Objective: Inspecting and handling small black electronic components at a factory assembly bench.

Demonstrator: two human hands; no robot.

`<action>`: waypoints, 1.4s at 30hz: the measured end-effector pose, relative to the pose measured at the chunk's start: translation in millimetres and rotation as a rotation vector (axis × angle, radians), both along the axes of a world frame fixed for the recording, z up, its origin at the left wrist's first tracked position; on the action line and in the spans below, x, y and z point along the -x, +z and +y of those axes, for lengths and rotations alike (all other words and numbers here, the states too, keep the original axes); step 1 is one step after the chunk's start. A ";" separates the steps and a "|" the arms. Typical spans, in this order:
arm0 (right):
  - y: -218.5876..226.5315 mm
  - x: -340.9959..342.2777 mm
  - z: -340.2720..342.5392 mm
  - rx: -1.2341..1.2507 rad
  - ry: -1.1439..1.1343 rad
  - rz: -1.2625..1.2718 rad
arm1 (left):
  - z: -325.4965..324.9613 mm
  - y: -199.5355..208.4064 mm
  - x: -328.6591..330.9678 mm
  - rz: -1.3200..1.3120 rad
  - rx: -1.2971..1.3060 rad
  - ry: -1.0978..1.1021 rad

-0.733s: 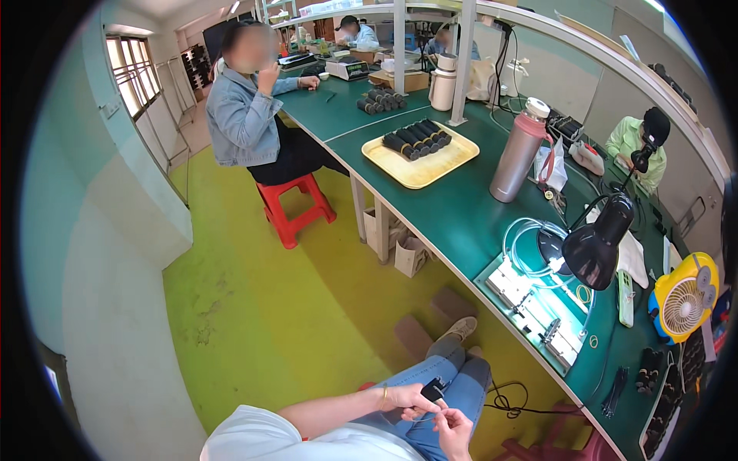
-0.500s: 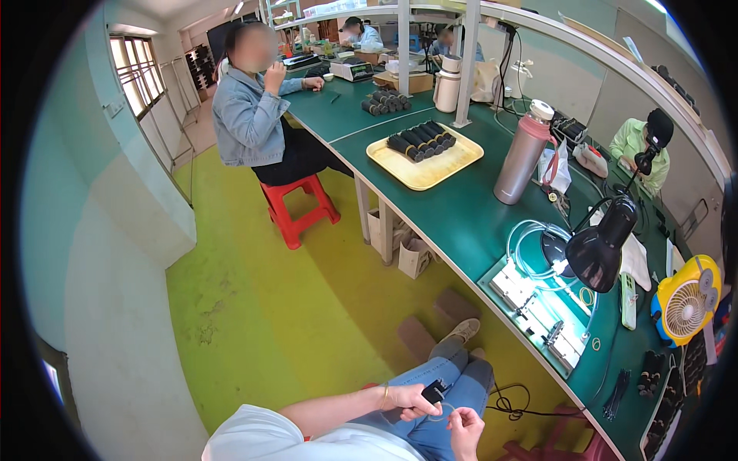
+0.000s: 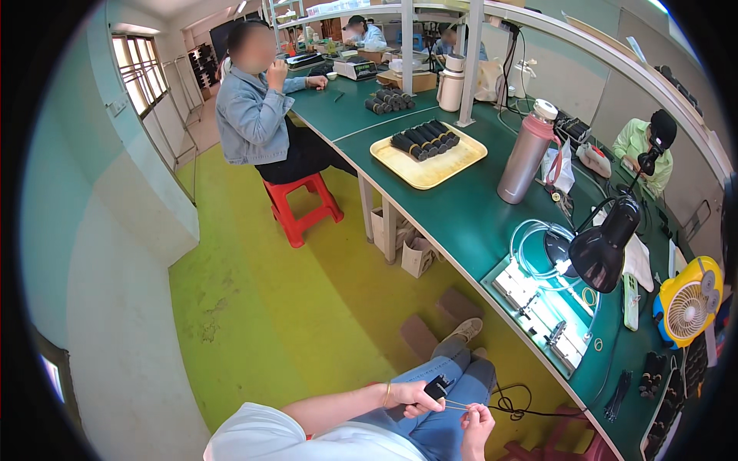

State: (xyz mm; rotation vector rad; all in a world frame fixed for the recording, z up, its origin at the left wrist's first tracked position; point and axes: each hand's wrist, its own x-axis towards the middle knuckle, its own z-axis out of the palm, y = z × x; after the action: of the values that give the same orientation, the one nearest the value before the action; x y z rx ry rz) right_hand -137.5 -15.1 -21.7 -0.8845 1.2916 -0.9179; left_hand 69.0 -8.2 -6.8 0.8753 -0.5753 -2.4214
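Over my lap, my left hand [image 3: 412,397] is closed round a small bundle of black pieces [image 3: 439,386], whose dark ends stick out past the fingers. My right hand [image 3: 477,425] pinches a thin, pale rubber band [image 3: 457,405] and pulls it taut, away from the bundle. The band shows as two nearly parallel strands between the hands. How it loops round the bundle is hidden by my left fingers.
At my right runs a green workbench [image 3: 461,223] with a lamp-lit metal fixture [image 3: 542,315], black desk lamp [image 3: 603,250], yellow fan [image 3: 686,301] and steel flask [image 3: 526,157]. A cream tray [image 3: 430,178] carries banded black bundles. A person [image 3: 257,115] sits on a red stool [image 3: 302,211].
My right hand has shifted slightly right, stretching the rubber band from a slack curve into straight strands. My left hand still holds the bundle. The view has shifted slightly.
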 end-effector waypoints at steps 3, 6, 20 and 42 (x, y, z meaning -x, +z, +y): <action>0.7 -2.2 1.0 -0.013 -0.013 -0.017 | -0.8 -1.0 0.3 -0.009 -0.026 0.007; 2.1 -2.9 0.8 -0.020 -0.013 -0.025 | -2.1 -1.7 -1.6 0.006 -0.034 0.006; 7.4 -6.4 1.4 0.067 -0.011 -0.011 | -2.3 -1.9 -1.6 0.046 -0.076 0.033; 136.9 128.1 -107.9 0.902 -0.253 0.953 | -31.0 -112.3 4.3 0.178 -0.314 0.042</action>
State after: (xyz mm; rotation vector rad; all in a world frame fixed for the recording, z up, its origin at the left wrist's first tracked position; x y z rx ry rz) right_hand -265.6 -123.0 115.2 -2.0655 1.8232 -1.3881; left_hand 64.7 -39.2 -119.1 0.7717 -0.1106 -2.5569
